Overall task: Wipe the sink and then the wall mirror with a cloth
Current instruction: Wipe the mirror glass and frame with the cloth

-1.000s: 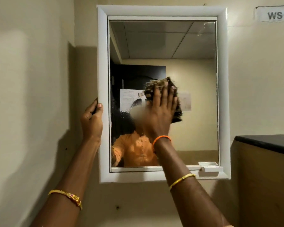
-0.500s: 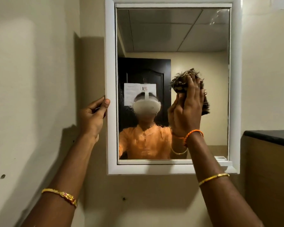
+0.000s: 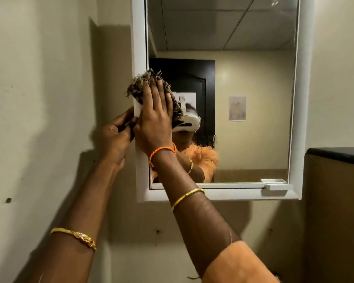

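Note:
A white-framed wall mirror [image 3: 251, 127] hangs on the beige wall ahead. My right hand [image 3: 154, 119] presses a frayed brown cloth [image 3: 140, 84] flat against the mirror's left frame and the glass edge beside it. My left hand [image 3: 114, 137] grips the outer left edge of the frame, just below and left of the right hand, nearly touching it. The sink is out of view.
A dark-topped wooden cabinet [image 3: 335, 180] stands at the right, close to the mirror's lower right corner. A small white ledge [image 3: 276, 185] sticks out at the mirror's bottom right. The beige wall [image 3: 39, 99] fills the left side.
My right hand has swept the cloth from the right-centre of the glass leftward to the left frame. My left hand has stayed on the frame edge. The view has shifted closer.

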`<state>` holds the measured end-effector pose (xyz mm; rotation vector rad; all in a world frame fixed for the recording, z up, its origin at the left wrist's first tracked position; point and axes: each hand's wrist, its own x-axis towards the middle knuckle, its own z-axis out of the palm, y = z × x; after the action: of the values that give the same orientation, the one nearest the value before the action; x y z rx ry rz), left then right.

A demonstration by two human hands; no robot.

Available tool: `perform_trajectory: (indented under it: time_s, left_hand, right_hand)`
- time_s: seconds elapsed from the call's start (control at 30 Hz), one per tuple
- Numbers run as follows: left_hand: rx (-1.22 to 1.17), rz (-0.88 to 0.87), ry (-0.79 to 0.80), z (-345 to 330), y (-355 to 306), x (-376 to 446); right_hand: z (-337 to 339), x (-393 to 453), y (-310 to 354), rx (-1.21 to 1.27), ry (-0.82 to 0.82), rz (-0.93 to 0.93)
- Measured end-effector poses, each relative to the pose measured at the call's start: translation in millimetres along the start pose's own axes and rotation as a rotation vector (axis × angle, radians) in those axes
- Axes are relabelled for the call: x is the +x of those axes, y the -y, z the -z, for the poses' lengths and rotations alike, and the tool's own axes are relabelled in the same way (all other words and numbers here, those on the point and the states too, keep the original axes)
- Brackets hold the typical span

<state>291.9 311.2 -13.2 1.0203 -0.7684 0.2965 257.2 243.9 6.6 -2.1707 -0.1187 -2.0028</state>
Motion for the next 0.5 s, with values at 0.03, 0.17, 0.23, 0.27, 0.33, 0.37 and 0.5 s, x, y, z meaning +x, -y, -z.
perform_trajectory:
  time_s: [0.03,0.17,0.23,0.27,0.33,0.37,0.5]
  left_hand:
    - [0.011,-0.009,0.021,0.6,0.1,-2.3]
    - [-0.018,0.011,0.137,6.3,4.4,-5.6]
    - [-0.099,0.066,0.184,11.7,8.6,-9.3]
    - [-0.163,0.11,0.191,15.9,10.3,-12.1]
    - [-0.32,0.223,0.184,25.8,13.4,-18.1]
    - [-0.395,0.268,0.191,32.2,15.9,-20.8]
    - [-0.495,0.343,0.245,48.8,19.7,-28.2]
  right_hand:
    - [2.0,0.2,-1.2,-0.007,0.011,0.001]
    - [7.8,-8.5,-3.4,-0.019,0.084,0.069]
    - [6.5,-23.3,-3.4,-0.014,0.118,0.081]
    - [5.3,-34.9,-3.4,-0.008,0.126,0.079]
    - [2.8,-66.4,-5.4,-0.006,0.148,0.065]
    - [1.9,-83.8,-6.2,-0.014,0.169,0.057]
    - [3.8,-108.0,-9.4,-0.033,0.204,0.038]
